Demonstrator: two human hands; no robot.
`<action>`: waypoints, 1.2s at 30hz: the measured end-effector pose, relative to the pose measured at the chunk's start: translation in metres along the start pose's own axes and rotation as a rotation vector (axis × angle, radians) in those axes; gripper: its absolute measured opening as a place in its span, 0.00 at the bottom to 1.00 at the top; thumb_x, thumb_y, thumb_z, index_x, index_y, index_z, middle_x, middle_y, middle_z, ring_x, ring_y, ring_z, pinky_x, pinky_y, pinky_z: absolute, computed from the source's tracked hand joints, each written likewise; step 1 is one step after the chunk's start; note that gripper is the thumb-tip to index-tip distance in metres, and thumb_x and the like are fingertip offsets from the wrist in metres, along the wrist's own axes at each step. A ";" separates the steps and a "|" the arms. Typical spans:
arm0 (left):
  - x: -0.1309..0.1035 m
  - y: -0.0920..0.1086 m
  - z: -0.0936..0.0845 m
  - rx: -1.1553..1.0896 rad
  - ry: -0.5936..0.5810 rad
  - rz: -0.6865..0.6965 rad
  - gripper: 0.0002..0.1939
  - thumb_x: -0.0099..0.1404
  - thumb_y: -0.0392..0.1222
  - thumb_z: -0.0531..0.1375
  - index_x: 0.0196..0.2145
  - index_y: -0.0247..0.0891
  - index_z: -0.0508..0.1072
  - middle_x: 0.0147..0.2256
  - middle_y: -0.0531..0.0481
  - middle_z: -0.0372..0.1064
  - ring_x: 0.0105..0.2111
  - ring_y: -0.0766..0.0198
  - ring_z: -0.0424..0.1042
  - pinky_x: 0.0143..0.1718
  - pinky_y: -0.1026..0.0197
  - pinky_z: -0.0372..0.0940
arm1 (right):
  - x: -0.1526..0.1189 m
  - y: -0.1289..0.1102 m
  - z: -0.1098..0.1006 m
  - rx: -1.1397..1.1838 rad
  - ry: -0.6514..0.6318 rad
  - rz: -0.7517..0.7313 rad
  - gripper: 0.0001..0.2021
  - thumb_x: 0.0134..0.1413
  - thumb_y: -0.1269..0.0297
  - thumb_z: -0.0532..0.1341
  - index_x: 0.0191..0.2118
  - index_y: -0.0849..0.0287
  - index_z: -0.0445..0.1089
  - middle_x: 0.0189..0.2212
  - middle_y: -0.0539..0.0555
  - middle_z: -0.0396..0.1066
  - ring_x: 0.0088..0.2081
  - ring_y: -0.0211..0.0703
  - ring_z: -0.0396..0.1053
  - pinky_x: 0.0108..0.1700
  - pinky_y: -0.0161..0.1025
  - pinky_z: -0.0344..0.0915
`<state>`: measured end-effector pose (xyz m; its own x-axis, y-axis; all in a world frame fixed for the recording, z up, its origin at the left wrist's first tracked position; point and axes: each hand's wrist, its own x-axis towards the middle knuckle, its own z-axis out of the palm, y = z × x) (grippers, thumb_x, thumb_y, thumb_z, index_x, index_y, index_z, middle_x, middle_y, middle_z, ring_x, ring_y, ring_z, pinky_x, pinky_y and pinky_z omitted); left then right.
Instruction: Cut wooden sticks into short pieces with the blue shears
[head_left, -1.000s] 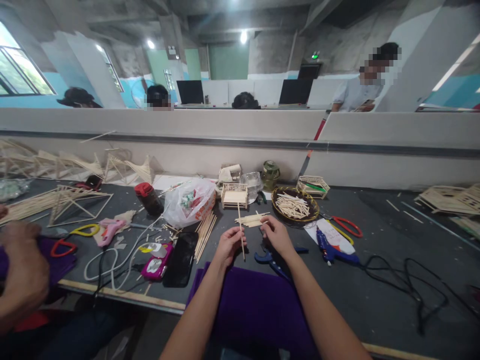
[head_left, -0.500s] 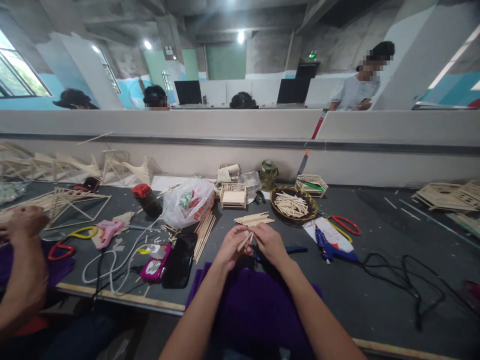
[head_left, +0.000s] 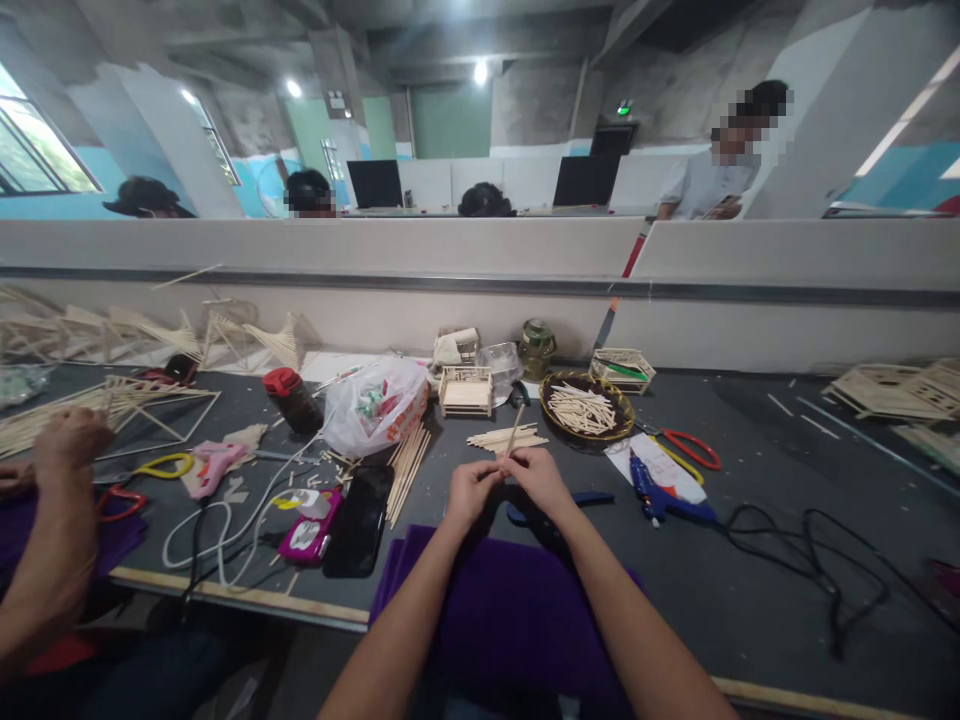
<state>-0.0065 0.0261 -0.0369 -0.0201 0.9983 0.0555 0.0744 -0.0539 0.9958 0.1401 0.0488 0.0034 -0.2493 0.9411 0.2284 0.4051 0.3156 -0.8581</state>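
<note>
Both my hands meet in the middle, over the edge of a folded purple cloth (head_left: 525,600). Between their fingertips a thin wooden stick (head_left: 515,428) stands up, tilted slightly right. My left hand (head_left: 474,492) is closed, its fingers pinched at the stick's lower end. My right hand (head_left: 541,482) pinches at the same spot from the other side. Just beyond them lies a small pile of wooden sticks (head_left: 506,438). A blue-handled tool (head_left: 589,498) is partly hidden by my right hand. A round basket (head_left: 551,415) of short sticks stands farther back.
On the right lie a blue glue gun (head_left: 660,495) with its black cord and red-handled scissors (head_left: 694,450). Left of me are a phone (head_left: 360,522), long sticks (head_left: 409,470), a plastic bag (head_left: 375,405) and a dark bottle (head_left: 292,400). A co-worker's hand (head_left: 75,435) works at far left.
My hands have drawn together at the fingertips. The stick, held low between them before, now points upward. At far left the co-worker's hand has shifted slightly right.
</note>
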 end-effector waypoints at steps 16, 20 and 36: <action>0.003 -0.014 -0.002 0.068 -0.088 0.035 0.13 0.53 0.45 0.63 0.30 0.34 0.81 0.28 0.47 0.76 0.30 0.59 0.71 0.35 0.62 0.63 | -0.006 -0.003 0.001 0.058 0.097 -0.104 0.08 0.53 0.62 0.59 0.33 0.57 0.76 0.34 0.53 0.74 0.37 0.42 0.70 0.41 0.37 0.64; 0.001 -0.009 -0.001 0.039 -0.109 0.044 0.12 0.54 0.44 0.63 0.32 0.34 0.80 0.30 0.48 0.77 0.31 0.59 0.71 0.37 0.61 0.63 | -0.006 -0.012 -0.001 0.094 0.118 -0.117 0.09 0.54 0.62 0.58 0.33 0.57 0.76 0.31 0.53 0.74 0.34 0.42 0.71 0.40 0.38 0.66; -0.004 0.008 0.004 -0.116 -0.058 0.092 0.18 0.55 0.51 0.63 0.35 0.31 0.79 0.31 0.45 0.76 0.32 0.60 0.70 0.37 0.61 0.63 | -0.006 -0.009 0.001 0.009 0.091 -0.180 0.08 0.55 0.64 0.58 0.34 0.56 0.76 0.32 0.54 0.75 0.36 0.43 0.71 0.41 0.38 0.65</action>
<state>-0.0015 0.0220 -0.0292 0.0399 0.9885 0.1461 -0.0422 -0.1444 0.9886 0.1371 0.0402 0.0096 -0.2361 0.8767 0.4191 0.3531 0.4792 -0.8035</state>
